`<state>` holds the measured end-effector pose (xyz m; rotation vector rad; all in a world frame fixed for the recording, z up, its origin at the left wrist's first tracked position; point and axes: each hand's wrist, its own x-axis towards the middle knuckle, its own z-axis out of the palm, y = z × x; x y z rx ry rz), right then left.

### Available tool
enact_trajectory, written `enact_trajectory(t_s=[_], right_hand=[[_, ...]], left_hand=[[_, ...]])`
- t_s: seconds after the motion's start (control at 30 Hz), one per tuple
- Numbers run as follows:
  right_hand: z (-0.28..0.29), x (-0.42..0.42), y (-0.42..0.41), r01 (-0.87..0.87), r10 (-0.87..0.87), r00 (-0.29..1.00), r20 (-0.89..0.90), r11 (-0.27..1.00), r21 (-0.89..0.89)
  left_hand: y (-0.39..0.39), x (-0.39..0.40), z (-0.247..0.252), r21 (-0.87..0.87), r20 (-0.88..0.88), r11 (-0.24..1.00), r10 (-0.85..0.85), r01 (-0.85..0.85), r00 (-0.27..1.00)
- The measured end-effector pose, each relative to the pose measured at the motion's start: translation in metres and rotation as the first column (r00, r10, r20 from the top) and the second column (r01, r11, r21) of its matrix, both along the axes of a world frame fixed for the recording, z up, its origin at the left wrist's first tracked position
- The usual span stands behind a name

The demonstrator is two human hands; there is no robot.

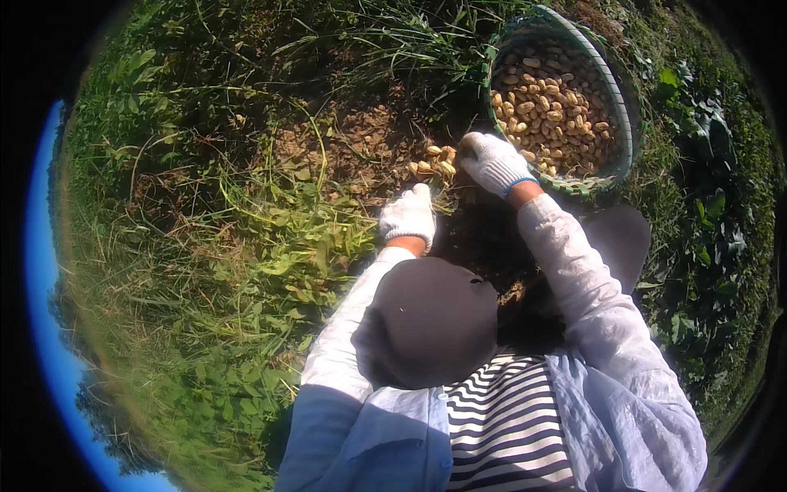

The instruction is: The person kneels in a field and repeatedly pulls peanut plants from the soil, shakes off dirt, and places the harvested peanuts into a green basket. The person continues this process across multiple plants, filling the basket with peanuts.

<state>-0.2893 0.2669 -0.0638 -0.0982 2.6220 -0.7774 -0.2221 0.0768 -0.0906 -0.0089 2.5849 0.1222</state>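
Note:
My left hand (409, 212), in a white knit glove, is closed around what looks like the stems of a pulled peanut plant. A cluster of peanuts in the shell (438, 163) sits just beyond its fingers, with soil behind it. At the right side of that cluster is my right hand (492, 161), gloved too, its fingers curled; whether a pod is between them is hidden. Close beside the right hand stands a woven basket (627, 141) with green and white strips, holding many unshelled peanuts (547, 114).
Cut or pulled peanut foliage (295, 246) lies in a heap to the left. Bare crumbly soil (363, 132) shows ahead of my hands. Grass (393, 43) grows at the top, and leafy plants (707, 215) border the right side. My dark-covered knee (436, 320) rises between my arms.

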Motion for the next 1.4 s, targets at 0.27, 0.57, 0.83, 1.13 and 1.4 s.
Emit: enact_trajectory(t_s=[0.27, 0.57, 0.83, 1.13, 1.4], right_hand=[[-0.036, 0.0, -0.015, -0.041, 0.033, 0.999, -0.043, 0.975, -0.219], [-0.027, 0.02, -0.004, 0.49, -0.133, 0.869, 0.476, 0.357, -0.795], [0.006, 0.014, 0.012, 0.791, -0.24, 0.607, 0.757, 0.093, -0.605], [0.071, -0.015, 0.055, -0.05, 0.067, 0.968, -0.24, 0.996, 0.079], [-0.01, 0.011, -0.053, -0.342, 0.341, 0.938, 0.056, 0.939, 0.014]], left_hand=[[-0.014, 0.012, 0.006, 0.028, -0.028, 0.998, 0.048, -0.048, 0.998], [-0.022, 0.012, 0.009, 0.041, -0.013, 0.997, 0.058, -0.057, 0.998], [-0.025, 0.01, 0.007, 0.036, 0.018, 0.995, 0.087, -0.088, 0.996], [-0.013, 0.011, -0.006, 0.019, -0.046, 1.0, -0.02, 0.021, 0.999], [-0.012, 0.017, -0.001, 0.001, 0.041, 1.0, 0.016, -0.016, 0.999]])
